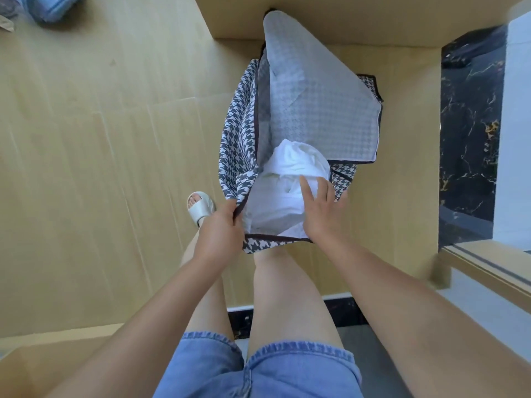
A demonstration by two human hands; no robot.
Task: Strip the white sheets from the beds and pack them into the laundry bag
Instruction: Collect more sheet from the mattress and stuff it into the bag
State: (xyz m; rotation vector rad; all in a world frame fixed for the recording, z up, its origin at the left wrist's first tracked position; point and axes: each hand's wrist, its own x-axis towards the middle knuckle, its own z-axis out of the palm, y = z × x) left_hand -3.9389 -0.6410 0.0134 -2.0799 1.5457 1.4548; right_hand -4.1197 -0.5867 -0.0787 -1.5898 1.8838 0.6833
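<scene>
A houndstooth laundry bag [238, 145] stands open on the wooden floor in front of my legs, its lid flap [313, 104] thrown back. Bunched white sheets [293, 170] fill the near part of the bag. My left hand [221, 225] grips the bag's near left rim and holds it open. My right hand [319, 208] lies with straight fingers on top of the white sheets, pressing them into the bag.
Light wooden flooring [100, 139] spreads to the left. A dark marble strip [468, 139] and a white surface run along the right. A glass-edged wooden ledge [488, 268] juts in at right. Blue cloth [54, 7] lies at the top left corner. My sandalled foot [199, 206] stands beside the bag.
</scene>
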